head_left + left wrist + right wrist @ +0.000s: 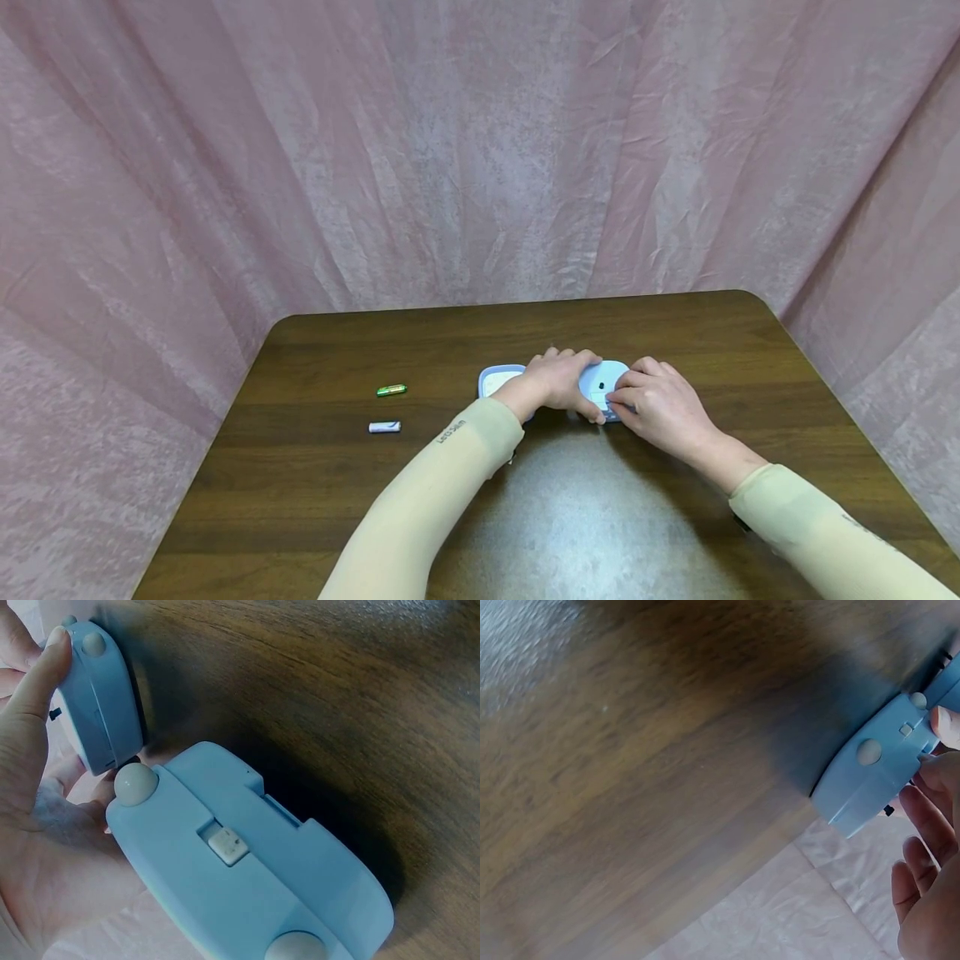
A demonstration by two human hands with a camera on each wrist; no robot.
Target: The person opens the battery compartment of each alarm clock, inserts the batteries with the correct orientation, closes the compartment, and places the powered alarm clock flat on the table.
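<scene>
A small light blue device [591,382], rounded like a desk clock, lies with its plain blue back and black knob facing up. My left hand [558,379] grips its left side, thumb at the near edge. From the right, my right hand [666,408] pinches near its lower edge with thumb and index finger; what exactly lies between the fingertips is hidden. In the right wrist view, this device [870,769] shows pale round feet and a small white switch on its underside. A second such device [247,847] lies under my left wrist, its white face up in the head view.
A green battery [392,390] and a white battery [385,427] lie apart on the left part of the brown wooden table [315,492]. Pink curtains [480,167] hang behind the table's far edge and at both sides.
</scene>
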